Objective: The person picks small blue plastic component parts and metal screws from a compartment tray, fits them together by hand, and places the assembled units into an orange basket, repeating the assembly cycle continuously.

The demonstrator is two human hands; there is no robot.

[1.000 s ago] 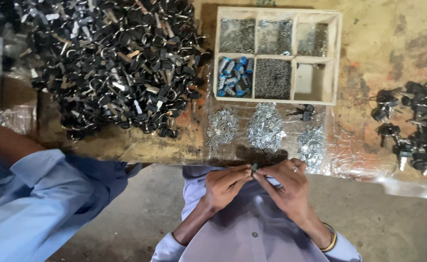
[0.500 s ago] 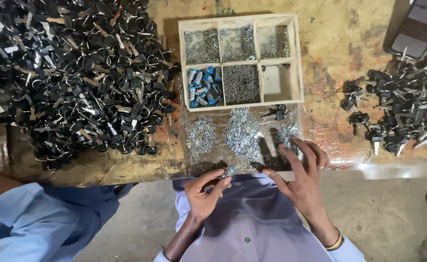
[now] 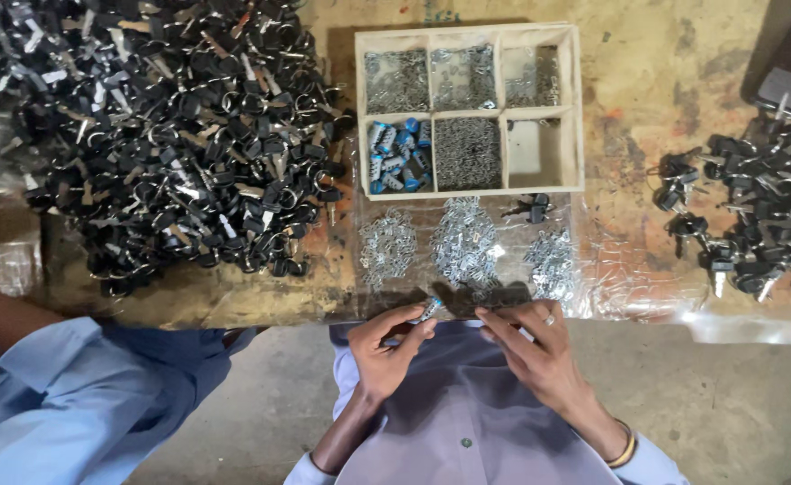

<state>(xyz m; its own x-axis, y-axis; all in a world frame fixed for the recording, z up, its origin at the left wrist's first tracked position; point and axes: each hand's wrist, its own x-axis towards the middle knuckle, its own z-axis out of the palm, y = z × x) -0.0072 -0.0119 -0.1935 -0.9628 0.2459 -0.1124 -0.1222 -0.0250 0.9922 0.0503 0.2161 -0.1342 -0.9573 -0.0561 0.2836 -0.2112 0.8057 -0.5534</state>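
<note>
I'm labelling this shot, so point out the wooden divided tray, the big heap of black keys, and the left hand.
Wooden divided tray (image 3: 581, 108), head view, right rim.
Big heap of black keys (image 3: 162, 135), head view, middle.
Left hand (image 3: 386, 346), head view, back.

Right hand (image 3: 539, 346) is back from the metal-clip piles (image 3: 463, 242), now near the left hand (image 3: 391, 346) at the desk (image 3: 665, 108) edge. Left hand pinches a small metal part (image 3: 430, 308), raised slightly.
</note>
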